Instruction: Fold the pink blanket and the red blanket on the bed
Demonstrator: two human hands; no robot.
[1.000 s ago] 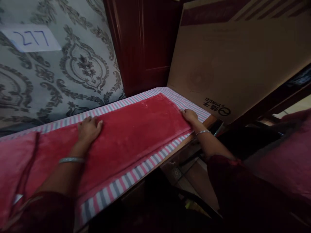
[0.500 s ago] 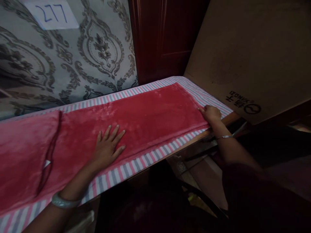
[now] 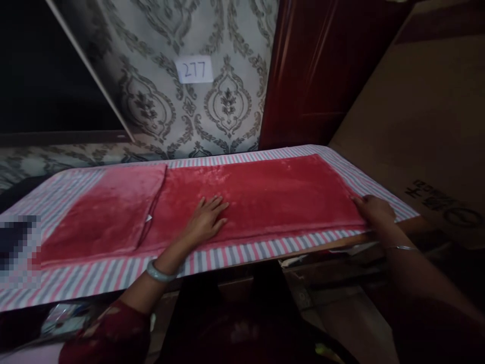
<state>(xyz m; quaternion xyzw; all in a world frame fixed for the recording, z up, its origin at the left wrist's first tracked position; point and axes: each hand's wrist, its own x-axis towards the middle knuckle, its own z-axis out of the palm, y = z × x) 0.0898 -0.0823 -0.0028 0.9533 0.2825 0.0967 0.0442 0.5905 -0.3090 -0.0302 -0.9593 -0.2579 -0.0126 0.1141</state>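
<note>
A red plush blanket [image 3: 261, 194] lies in a long folded strip, its left part folded over on itself, with a small white tag [image 3: 148, 218] at the fold's edge. My left hand [image 3: 207, 217] rests flat on the middle of the blanket, fingers spread. At the right end, my right hand [image 3: 373, 211] is closed on the blanket's edge, thumb on top; the other fingers are mostly hidden. Beneath the blanket is a pink, grey and white striped cloth [image 3: 223, 256] covering the table.
A large cardboard box [image 3: 424, 126] stands against the table's right end. Behind are a patterned wall with a paper marked 277 [image 3: 195, 69], a dark red wooden panel [image 3: 310, 76] and a dark screen [image 3: 56, 76] at left. A blurred patch covers something at the far left.
The view has swung left and up, bringing in the screen and the blanket's left end. Both hands keep about the same places on the blanket.
</note>
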